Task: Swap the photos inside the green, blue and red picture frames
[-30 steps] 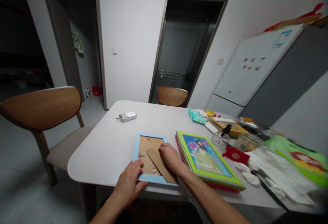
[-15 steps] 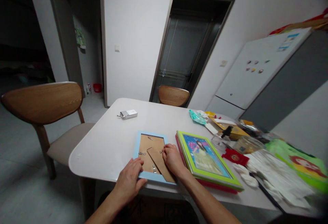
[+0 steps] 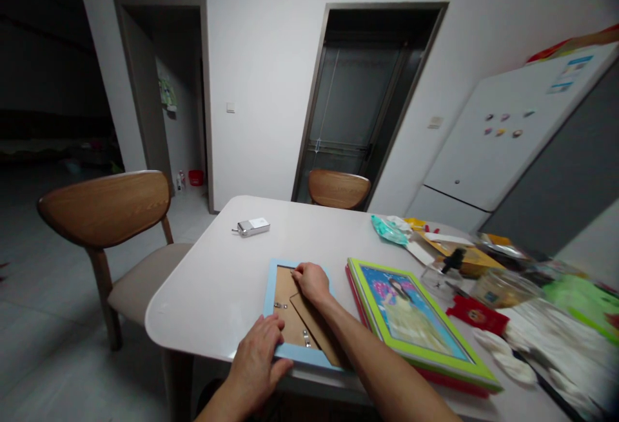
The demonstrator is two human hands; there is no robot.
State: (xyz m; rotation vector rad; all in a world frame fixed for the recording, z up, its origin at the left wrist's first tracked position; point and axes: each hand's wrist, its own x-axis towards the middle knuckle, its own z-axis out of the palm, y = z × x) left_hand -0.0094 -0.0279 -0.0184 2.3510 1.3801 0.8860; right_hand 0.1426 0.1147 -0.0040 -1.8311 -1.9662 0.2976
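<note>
A light-blue picture frame (image 3: 269, 293) lies face down on the white table, its brown backboard (image 3: 285, 325) and hinged stand leg (image 3: 314, 325) showing. Small metal clips sit along the edges of the backboard. My left hand (image 3: 258, 351) grips the frame's lower left corner, thumb along the bottom rim and fingers on the left side. Across the backboard reaches my right hand (image 3: 312, 281), its fingers pinched at the metal clip near the top edge; the fingers partly cover that clip. To the right, a green picture frame (image 3: 360, 287) with a picture of a figure in a pale dress lies on a red one.
A small silver box-shaped device (image 3: 253, 227) lies on the far left of the table (image 3: 203, 293). Bags, a clear container (image 3: 503, 288), a red packet (image 3: 476, 314) and white cloth (image 3: 556, 332) crowd the right side. Wooden chairs (image 3: 109, 206) stand at the left and far side.
My right hand has moved from the clip on the frame's right side up to the one at the top. My left hand stays at the lower left corner. The camera view has shifted.
</note>
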